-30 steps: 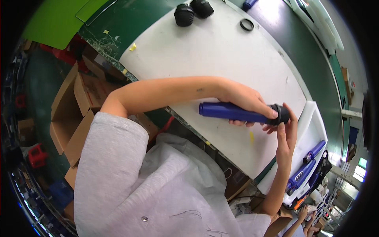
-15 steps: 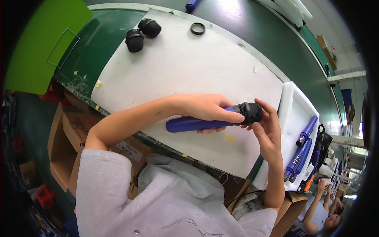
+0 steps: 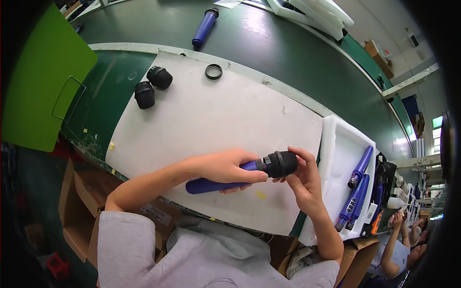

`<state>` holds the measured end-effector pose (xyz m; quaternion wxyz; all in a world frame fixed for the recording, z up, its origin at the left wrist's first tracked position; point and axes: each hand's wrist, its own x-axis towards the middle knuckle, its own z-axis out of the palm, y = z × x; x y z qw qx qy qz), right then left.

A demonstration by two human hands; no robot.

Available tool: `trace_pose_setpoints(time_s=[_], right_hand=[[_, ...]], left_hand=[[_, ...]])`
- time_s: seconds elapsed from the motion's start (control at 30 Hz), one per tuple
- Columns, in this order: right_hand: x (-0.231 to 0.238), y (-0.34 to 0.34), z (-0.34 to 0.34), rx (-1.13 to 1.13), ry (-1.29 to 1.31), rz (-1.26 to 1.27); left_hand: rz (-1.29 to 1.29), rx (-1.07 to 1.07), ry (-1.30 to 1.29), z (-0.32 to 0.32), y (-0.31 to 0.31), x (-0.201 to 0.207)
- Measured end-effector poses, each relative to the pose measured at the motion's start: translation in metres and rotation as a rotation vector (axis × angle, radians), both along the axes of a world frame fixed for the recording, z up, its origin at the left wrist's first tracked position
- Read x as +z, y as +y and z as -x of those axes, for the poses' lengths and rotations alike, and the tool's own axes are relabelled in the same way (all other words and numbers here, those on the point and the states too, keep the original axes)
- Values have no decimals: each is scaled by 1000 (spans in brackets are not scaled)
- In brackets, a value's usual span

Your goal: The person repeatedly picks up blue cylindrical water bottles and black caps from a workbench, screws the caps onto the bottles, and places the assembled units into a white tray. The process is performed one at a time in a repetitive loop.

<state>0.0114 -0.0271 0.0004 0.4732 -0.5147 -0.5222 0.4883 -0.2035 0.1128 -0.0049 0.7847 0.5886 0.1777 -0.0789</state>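
A blue-handled microphone (image 3: 211,186) lies slantwise above the white sheet, its black mesh head (image 3: 284,163) toward the right. My left hand (image 3: 228,167) is closed around the handle, thumb along its top near the black neck. The fingertips and thumb of my right hand (image 3: 305,180) pinch the mesh head from its end and lower side. Two loose black microphone heads (image 3: 160,77) (image 3: 144,95) sit at the sheet's upper left. A black ring (image 3: 213,72) lies near the sheet's far edge.
To the right, a white foam tray (image 3: 329,137) holds several blue microphone bodies (image 3: 360,168). Another blue microphone body (image 3: 205,28) lies on the dark green bench beyond the ledge. A green panel (image 3: 43,77) stands at left. Cardboard boxes (image 3: 79,211) are below; other people are at far right.
The view has tilted upward, bringing the far blue microphone body fully into sight. My left thumb sits farther back from the mesh head, and more black neck shows. Both hands still hold the microphone.
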Motion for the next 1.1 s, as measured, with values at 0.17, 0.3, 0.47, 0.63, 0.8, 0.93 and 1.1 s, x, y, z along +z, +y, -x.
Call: trace_pose_setpoints(time_s=[0.17, 0.3, 0.47, 0.63, 0.8, 0.93, 1.1], right_hand=[[-3, 1, -3, 7, -41, 41], [-4, 2, -7, 18, -89, 53], [-4, 1, -4, 22, -180, 21], [-2, 1, -4, 27, -132, 54], [-1, 0, -1, 24, -63, 87], [-1, 0, -1, 31, -106, 30], [-2, 1, -3, 55, -180, -52]], left_hand=[[-76, -1, 17, -2, -2, 1], [-139, -3, 38, -2, -5, -1], [-76, 60, 61, -3, -8, -1], [-97, 38, 89, -5, -6, 1], [-144, 32, 80, -3, -6, 0], [-137, 30, 51, -2, -5, 0], [-111, 1, 36, -1, -2, 3]])
